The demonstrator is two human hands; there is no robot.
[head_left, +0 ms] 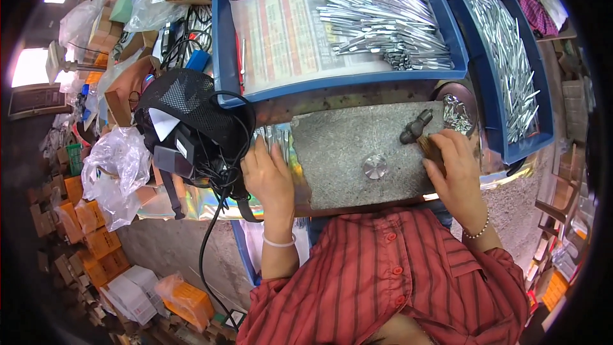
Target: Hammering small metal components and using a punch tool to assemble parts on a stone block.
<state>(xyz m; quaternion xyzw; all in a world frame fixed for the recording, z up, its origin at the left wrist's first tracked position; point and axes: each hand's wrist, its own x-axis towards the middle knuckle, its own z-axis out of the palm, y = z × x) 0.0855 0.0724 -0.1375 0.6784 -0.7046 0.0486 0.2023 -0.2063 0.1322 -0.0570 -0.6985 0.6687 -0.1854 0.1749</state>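
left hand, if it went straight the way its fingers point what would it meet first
Probably the thin silvery metal pieces just ahead of the left hand; depth is unclear, so they may already touch. Past them stands the large blue tray.

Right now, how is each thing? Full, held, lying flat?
Grey slab: lying flat
Metal disc: on the slab
Hammer: held, unclear if touching the slab
Right hand: gripping the hammer's handle
Left hand: at silvery pieces, grip unclear
Wide blue tray: partly filled
Narrow blue tray: well filled
Clear plastic bag: crumpled
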